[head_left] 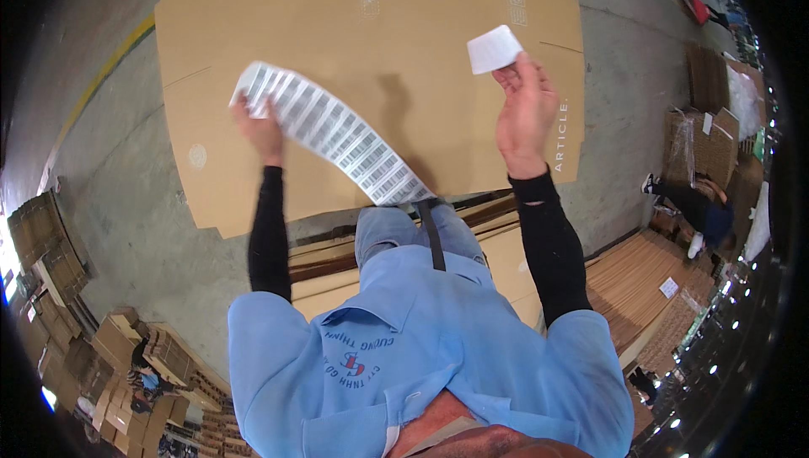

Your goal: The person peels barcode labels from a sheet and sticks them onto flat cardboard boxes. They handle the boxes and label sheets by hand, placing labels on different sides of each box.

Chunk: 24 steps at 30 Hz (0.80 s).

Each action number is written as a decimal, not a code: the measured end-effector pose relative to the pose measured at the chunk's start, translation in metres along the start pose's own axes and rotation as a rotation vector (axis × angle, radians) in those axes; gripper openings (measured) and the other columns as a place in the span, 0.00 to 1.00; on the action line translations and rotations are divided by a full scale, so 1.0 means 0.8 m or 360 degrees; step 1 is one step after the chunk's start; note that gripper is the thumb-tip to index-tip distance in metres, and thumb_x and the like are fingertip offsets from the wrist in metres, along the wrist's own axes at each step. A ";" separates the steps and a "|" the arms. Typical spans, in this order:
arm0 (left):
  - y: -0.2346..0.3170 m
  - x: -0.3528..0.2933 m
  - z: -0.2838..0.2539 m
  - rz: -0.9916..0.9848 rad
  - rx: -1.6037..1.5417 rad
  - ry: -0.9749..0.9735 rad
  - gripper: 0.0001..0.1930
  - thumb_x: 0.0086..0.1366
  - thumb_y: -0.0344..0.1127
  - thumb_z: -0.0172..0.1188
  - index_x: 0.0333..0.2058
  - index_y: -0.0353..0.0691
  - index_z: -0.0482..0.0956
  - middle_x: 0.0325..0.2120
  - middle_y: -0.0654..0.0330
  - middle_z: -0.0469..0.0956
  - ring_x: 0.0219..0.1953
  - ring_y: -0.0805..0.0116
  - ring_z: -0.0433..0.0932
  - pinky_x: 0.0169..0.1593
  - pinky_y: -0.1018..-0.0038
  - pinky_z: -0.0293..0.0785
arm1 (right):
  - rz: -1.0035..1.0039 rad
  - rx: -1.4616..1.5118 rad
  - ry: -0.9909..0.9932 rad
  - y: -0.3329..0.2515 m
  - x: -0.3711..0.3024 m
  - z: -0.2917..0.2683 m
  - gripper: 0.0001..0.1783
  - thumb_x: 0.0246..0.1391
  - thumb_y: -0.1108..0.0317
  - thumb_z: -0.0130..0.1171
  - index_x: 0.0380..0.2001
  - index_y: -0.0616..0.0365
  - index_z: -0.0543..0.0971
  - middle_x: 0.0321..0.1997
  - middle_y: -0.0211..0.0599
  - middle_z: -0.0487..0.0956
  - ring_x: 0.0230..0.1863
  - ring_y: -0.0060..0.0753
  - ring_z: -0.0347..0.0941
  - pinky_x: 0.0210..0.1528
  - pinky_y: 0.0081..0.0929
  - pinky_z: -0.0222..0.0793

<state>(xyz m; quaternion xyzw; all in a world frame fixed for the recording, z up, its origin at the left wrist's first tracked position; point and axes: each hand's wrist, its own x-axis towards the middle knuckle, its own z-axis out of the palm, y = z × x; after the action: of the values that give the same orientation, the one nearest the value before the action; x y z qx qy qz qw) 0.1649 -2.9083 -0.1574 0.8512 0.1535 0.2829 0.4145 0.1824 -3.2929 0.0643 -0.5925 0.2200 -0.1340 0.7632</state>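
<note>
Holds in the left hand (pixel 259 125) the upper end of a long, white, flexible paper strip (pixel 341 136) printed with rows of dark bars. Has the left grip closed on that end, with fingers slightly blurred by motion and a thumb laid over the printed face. Lets the strip bow in an arc down and to the right, toward the front of the legs. Pinches in the right hand (pixel 529 112) a small, four-sided, plain white card-like piece (pixel 495 50) by its lower right corner, with the right grip clamped on it between thumb and fingers. Carries this piece well apart from the strip. Has both hands over a large, flat, brown cardboard sheet (pixel 421 53) with white print; cannot tell of any contact between sheet and strip. Wears a light blue collared shirt (pixel 480 323), blue jeans (pixel 379 230) and black forearm sleeves (pixel 548 239). Stands at the near edge of the sheet, on a grey concrete floor (pixel 152 214) with a curved yellow line (pixel 114 64) at the left. Has at the right a broad stack of brown boards (pixel 628 281) and, beyond, a bending co-worker in dark clothing (pixel 718 218).
</note>
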 end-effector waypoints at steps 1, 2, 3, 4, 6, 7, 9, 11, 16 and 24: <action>0.059 -0.029 0.005 0.0201 0.0016 -0.0052 0.25 0.62 0.32 0.68 0.56 0.32 0.72 0.49 0.51 0.76 0.53 0.56 0.74 0.58 0.64 0.71 | -0.0093 -0.0153 -0.0074 0.014 -0.011 0.011 0.09 0.66 0.67 0.55 0.43 0.61 0.80 0.44 0.34 0.82 0.48 0.29 0.77 0.55 0.33 0.70; 0.120 -0.058 0.012 0.0123 -0.0452 -0.0146 0.24 0.62 0.30 0.67 0.56 0.33 0.72 0.52 0.52 0.76 0.54 0.60 0.74 0.59 0.65 0.70 | -0.0159 -0.0341 -0.0094 0.026 -0.022 0.022 0.08 0.65 0.69 0.56 0.41 0.60 0.81 0.43 0.34 0.83 0.48 0.31 0.77 0.55 0.34 0.70; 0.175 -0.086 0.014 -0.0225 -0.0953 -0.0424 0.23 0.62 0.26 0.66 0.56 0.34 0.72 0.54 0.53 0.76 0.55 0.62 0.74 0.61 0.66 0.69 | -0.0238 -0.0528 -0.0124 0.037 -0.030 0.034 0.06 0.64 0.70 0.57 0.39 0.59 0.81 0.43 0.35 0.83 0.49 0.33 0.78 0.55 0.35 0.70; 0.222 -0.107 0.009 -0.0458 -0.1332 -0.0665 0.20 0.67 0.31 0.63 0.56 0.35 0.72 0.57 0.55 0.74 0.57 0.64 0.72 0.62 0.67 0.67 | -0.0591 -0.0721 -0.0293 0.045 -0.037 0.043 0.06 0.62 0.69 0.59 0.38 0.58 0.81 0.42 0.34 0.83 0.49 0.35 0.77 0.56 0.38 0.68; 0.283 -0.123 0.009 -0.0813 -0.1921 -0.0619 0.18 0.73 0.41 0.56 0.56 0.37 0.69 0.57 0.55 0.73 0.59 0.65 0.70 0.62 0.68 0.68 | -0.1291 -0.1104 -0.0645 0.059 -0.050 0.059 0.04 0.59 0.68 0.61 0.36 0.55 0.82 0.41 0.33 0.82 0.48 0.38 0.77 0.57 0.42 0.66; 0.301 -0.125 0.007 -0.1010 -0.2226 -0.0541 0.18 0.74 0.42 0.54 0.55 0.38 0.68 0.57 0.54 0.73 0.59 0.66 0.70 0.61 0.67 0.68 | -0.1389 -0.1119 -0.0787 0.064 -0.058 0.063 0.05 0.57 0.68 0.62 0.36 0.54 0.82 0.42 0.32 0.81 0.50 0.39 0.76 0.59 0.44 0.63; 0.316 -0.118 -0.005 -0.1203 -0.2480 -0.0383 0.16 0.76 0.42 0.51 0.54 0.39 0.66 0.56 0.53 0.73 0.58 0.67 0.71 0.60 0.67 0.69 | -0.1506 -0.1187 -0.1089 0.073 -0.069 0.069 0.06 0.52 0.69 0.65 0.36 0.52 0.82 0.45 0.31 0.81 0.54 0.40 0.75 0.64 0.47 0.58; 0.312 -0.103 -0.019 -0.1201 -0.2371 -0.0271 0.13 0.76 0.39 0.51 0.53 0.40 0.65 0.55 0.53 0.74 0.57 0.68 0.72 0.59 0.66 0.71 | -0.1491 -0.1131 -0.1207 0.080 -0.077 0.069 0.10 0.49 0.68 0.69 0.37 0.50 0.83 0.51 0.27 0.80 0.60 0.37 0.71 0.67 0.49 0.54; 0.296 -0.081 -0.033 -0.1288 -0.1957 -0.0311 0.08 0.72 0.28 0.57 0.40 0.41 0.64 0.42 0.52 0.81 0.39 0.70 0.83 0.40 0.78 0.79 | -0.1392 -0.1063 -0.1326 0.093 -0.081 0.054 0.16 0.47 0.68 0.71 0.42 0.49 0.83 0.57 0.30 0.78 0.63 0.40 0.68 0.68 0.50 0.55; 0.300 -0.057 -0.019 -0.1178 -0.1529 -0.0674 0.10 0.71 0.26 0.57 0.45 0.32 0.66 0.43 0.47 0.82 0.42 0.70 0.83 0.42 0.78 0.80 | -0.1059 -0.0866 -0.1241 0.067 -0.062 0.031 0.30 0.47 0.60 0.72 0.54 0.57 0.78 0.63 0.44 0.72 0.64 0.49 0.65 0.66 0.49 0.58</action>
<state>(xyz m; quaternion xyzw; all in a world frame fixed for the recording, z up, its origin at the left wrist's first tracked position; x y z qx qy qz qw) 0.1262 -3.0676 0.0244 0.4987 0.2081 -0.0158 0.8413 0.1484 -3.2350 0.0263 -0.8103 -0.2489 -0.0772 0.5249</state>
